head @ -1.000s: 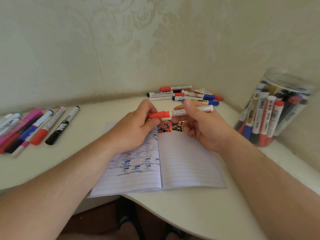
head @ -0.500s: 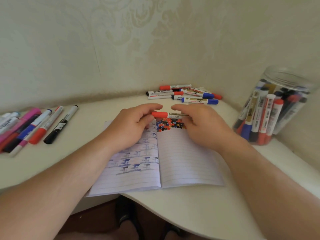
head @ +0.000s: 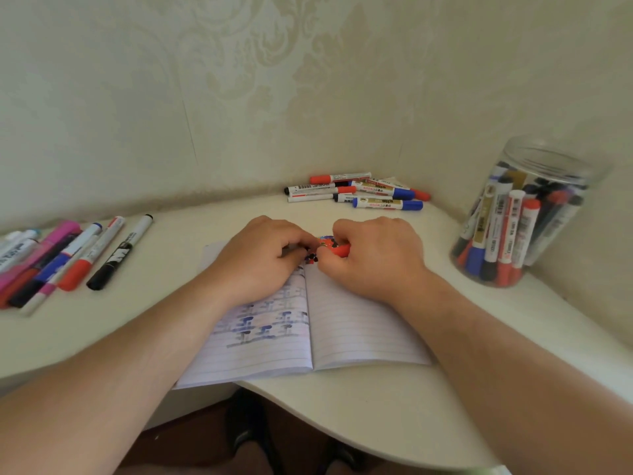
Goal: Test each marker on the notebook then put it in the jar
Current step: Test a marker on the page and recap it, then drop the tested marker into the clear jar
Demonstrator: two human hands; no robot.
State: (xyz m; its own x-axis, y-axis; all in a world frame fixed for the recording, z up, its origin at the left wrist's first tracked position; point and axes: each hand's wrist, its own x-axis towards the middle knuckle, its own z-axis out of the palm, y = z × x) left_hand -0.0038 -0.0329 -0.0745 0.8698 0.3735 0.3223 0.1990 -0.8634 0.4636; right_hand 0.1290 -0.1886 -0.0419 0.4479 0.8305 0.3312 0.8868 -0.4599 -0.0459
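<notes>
An open lined notebook lies on the white table, with coloured test marks at the top of its pages. Both hands are down on its top edge, close together. My right hand grips a red marker; only a short red part shows by the thumb. My left hand has its fingers curled at the marker's other end, which is hidden. The clear plastic jar stands open at the right and holds several markers upright.
A pile of red, blue and black markers lies in the back corner against the wall. Several more markers lie in a row at the left. The table's curved front edge is below the notebook.
Both hands have come down from above the page onto the notebook's top edge. The marker, plainly seen between them before, is now almost fully hidden under the fingers.
</notes>
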